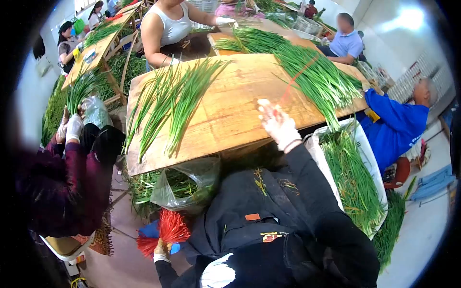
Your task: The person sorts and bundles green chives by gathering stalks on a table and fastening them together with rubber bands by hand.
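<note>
Low by my lap, my left hand (163,250), partly gloved, is closed around a bundle of red plastic ties (174,226). Something blue (150,229) shows beside the bundle. My right hand (278,126), in a white glove, is raised over the near edge of the wooden table (230,103). From its fingers a thin red tie (291,85) runs up toward a thick pile of green chives (307,67). Looser rows of chives (175,98) lie on the table's left part, apart from both hands.
A white crate of chives (353,177) stands at my right, and a clear plastic bag (185,185) hangs below the table edge. Co-workers sit around: one in dark purple (62,182) at left, one in blue (394,122) at right, one in a white top (175,26) across.
</note>
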`<state>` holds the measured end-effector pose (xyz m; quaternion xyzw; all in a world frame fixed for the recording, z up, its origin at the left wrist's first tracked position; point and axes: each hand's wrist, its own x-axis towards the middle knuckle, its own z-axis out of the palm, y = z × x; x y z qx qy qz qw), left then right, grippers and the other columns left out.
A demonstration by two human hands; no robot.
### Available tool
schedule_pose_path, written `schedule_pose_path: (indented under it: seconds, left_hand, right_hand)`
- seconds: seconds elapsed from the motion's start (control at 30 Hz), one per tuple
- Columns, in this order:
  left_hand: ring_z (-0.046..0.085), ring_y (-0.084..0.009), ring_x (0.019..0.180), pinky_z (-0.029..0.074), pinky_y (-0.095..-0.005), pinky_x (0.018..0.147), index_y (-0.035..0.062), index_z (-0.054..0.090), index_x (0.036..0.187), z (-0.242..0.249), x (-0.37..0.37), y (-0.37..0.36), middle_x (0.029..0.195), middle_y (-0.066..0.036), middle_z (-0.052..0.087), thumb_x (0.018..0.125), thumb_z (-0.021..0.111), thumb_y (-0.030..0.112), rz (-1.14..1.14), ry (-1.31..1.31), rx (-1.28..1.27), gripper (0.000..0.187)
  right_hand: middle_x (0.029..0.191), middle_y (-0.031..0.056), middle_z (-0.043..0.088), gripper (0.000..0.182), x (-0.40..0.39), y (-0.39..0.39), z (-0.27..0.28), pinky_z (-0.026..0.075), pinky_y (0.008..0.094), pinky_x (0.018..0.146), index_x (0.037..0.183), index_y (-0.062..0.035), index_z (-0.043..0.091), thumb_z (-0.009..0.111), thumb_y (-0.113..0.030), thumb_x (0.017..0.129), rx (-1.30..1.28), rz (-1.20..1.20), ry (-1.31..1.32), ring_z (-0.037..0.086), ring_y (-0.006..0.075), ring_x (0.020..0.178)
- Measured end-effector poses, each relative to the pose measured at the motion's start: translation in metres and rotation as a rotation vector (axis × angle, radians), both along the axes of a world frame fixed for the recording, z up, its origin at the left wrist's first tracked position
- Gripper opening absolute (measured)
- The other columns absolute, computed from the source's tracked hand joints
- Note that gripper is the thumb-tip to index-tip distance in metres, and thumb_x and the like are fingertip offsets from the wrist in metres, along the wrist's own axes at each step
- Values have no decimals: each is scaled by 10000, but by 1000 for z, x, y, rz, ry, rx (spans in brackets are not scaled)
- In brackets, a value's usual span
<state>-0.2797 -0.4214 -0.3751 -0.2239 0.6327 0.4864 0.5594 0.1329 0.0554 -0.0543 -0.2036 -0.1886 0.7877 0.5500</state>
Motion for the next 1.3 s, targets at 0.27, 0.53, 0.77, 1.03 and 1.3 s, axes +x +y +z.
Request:
schedule_pose_path:
  seconds: [0.27, 0.53, 0.77, 1.03, 1.3]
  left_hand:
    - [583, -165, 506, 432, -244, 443, -44, 563, 840, 208, 32, 90, 681, -139, 640, 829, 546, 431, -622, 444, 151, 476]
    - [616, -186, 693, 487, -266, 621, -7, 592, 893, 360, 152, 266, 797, -139, 637, 841, 581, 188, -844, 1020, 903, 202]
    - [569, -273, 898, 478, -360, 742, 82, 480, 1154, 342, 273, 419, 963, -147, 573, 716, 696, 285, -1327, 1804, 612, 529]
    - [582, -313, 740, 469, -360, 660, 110, 601, 987, 301, 263, 473, 797, -143, 594, 777, 577, 113, -1275, 1807, 685, 211]
    - [578, -98, 776, 457, -195, 701, 4, 547, 1098, 333, 225, 427, 863, -55, 617, 796, 608, 32, -780, 309, 882, 309]
  right_hand:
    - [1220, 160, 485, 804, -23, -27, 2, 441, 341, 840, 1256, 15, 354, 545, -576, 746, 22, 693, -353, 522, 240, 1040]
    - [1083, 68, 599, 267, 90, 29, 25, 395, 284, 898, 1091, -53, 578, 553, -102, 830, 884, -36, -1216, 533, 160, 1028]
    - [1169, 62, 540, 447, 126, 59, -30, 352, 361, 930, 1195, -189, 517, 617, -236, 762, 1106, -281, -1961, 490, 242, 1053]
    - [786, 84, 562, 327, 122, 84, -44, 433, 376, 662, 1099, -196, 581, 522, -107, 790, 1298, -344, -1821, 529, 265, 736]
    - [700, 99, 576, 268, 68, 113, -16, 461, 373, 584, 948, -153, 640, 589, -58, 703, 1661, -340, -1674, 561, 276, 649]
